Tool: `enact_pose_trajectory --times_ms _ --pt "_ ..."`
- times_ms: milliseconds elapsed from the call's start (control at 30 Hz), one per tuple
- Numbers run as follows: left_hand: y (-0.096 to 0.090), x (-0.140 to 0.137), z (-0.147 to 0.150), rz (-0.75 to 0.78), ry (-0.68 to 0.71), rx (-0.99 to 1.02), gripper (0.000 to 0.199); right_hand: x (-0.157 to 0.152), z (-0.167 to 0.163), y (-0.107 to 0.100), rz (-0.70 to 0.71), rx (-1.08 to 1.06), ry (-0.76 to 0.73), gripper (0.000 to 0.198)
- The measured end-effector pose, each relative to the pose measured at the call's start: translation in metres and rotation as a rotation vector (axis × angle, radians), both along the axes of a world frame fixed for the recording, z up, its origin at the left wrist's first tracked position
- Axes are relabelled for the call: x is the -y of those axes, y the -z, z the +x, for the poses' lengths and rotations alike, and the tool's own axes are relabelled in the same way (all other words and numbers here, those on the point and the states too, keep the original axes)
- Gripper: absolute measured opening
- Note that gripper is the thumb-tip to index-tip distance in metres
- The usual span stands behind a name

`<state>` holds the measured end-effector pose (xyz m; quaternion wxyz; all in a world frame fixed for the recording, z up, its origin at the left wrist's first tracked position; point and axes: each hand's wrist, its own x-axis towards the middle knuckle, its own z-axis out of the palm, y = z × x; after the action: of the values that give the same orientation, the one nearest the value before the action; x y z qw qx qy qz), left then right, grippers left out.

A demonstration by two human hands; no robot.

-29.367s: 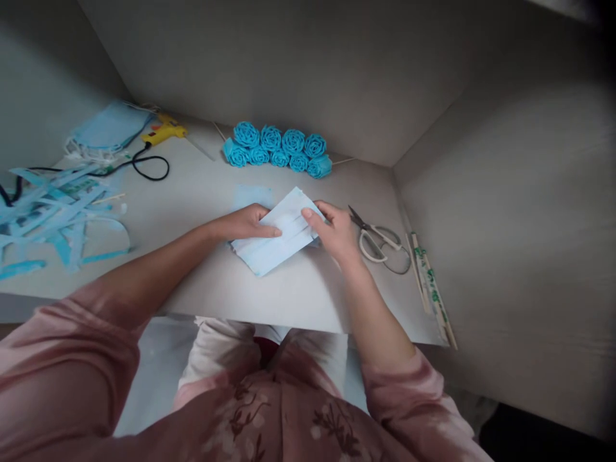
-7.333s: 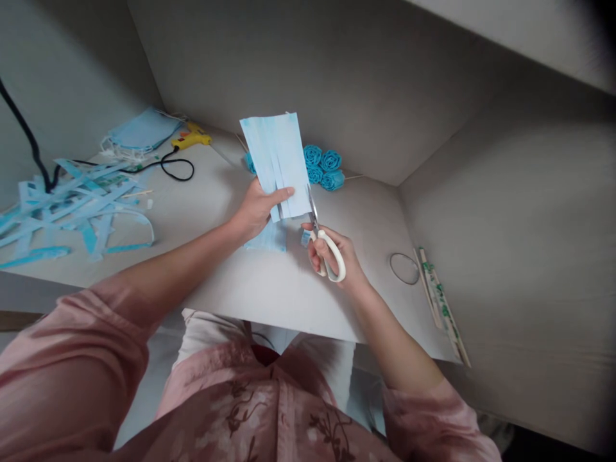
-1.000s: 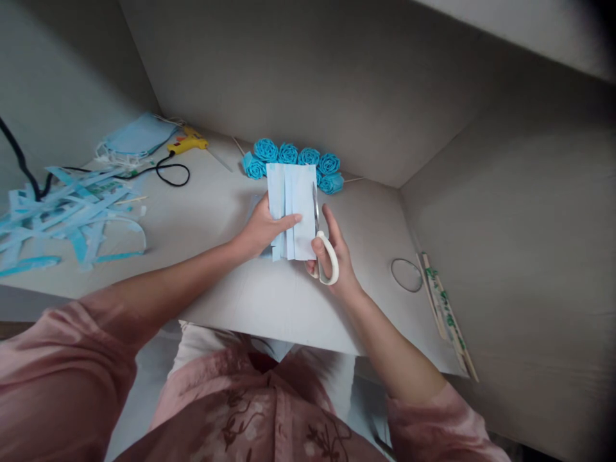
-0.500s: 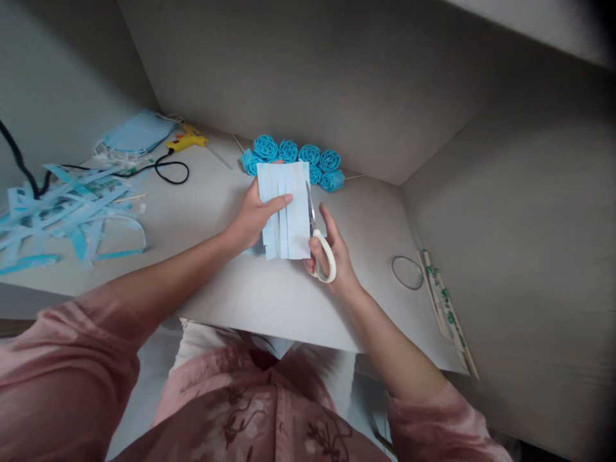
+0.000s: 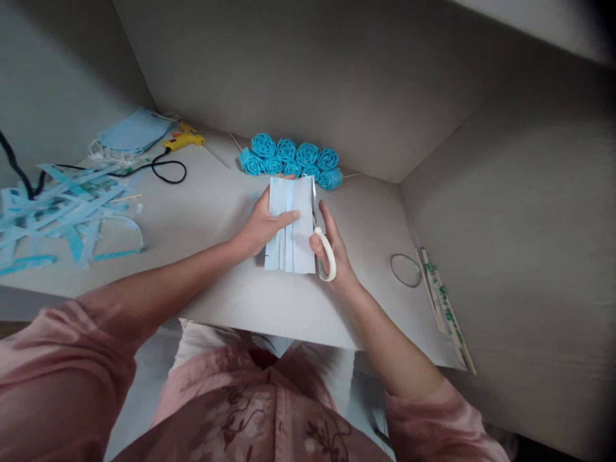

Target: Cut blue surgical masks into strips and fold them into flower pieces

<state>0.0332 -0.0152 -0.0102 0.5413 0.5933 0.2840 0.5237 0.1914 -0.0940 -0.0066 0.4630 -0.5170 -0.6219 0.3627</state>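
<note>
My left hand (image 5: 262, 228) grips a pale blue pleated face mask (image 5: 303, 240) from its left side, thumb lying across the pleats and fingers behind. White-handled scissors (image 5: 327, 256) are in my right hand (image 5: 339, 260), at the mask's right edge. Their blades run up along that edge, partly hidden by the mask. My right index finger stretches out past the handle. Just beyond the mask lies a cluster of blue rolled roses (image 5: 286, 149) in two rows.
Cut blue strips (image 5: 72, 212) are heaped at the left. Behind them are stacked masks (image 5: 135, 131) and a yellow glue gun (image 5: 185, 138) with a black cord. At the right lie a thin ring (image 5: 405, 269) and wrapped chopsticks (image 5: 445, 301). Walls enclose the table (image 5: 231, 292).
The mask has moved down and slightly right in my left hand, uncovering more of the roses. The scissor blades now sit further up along its right edge.
</note>
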Motion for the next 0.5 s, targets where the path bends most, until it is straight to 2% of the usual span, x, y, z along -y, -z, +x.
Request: enact_pose_trajectory --times_ms 233,500 --pt "-0.0061 0.0005 -0.002 -0.012 -0.023 0.027 0.073 0.0029 -0.0024 0.0005 -0.117 -0.171 -0.016 0.097" --pt "-0.0007 -0.0011 -0.0007 0.025 -0.017 -0.003 0.071 0.001 -0.0033 -0.0055 -0.005 -0.101 0.019 0.091"
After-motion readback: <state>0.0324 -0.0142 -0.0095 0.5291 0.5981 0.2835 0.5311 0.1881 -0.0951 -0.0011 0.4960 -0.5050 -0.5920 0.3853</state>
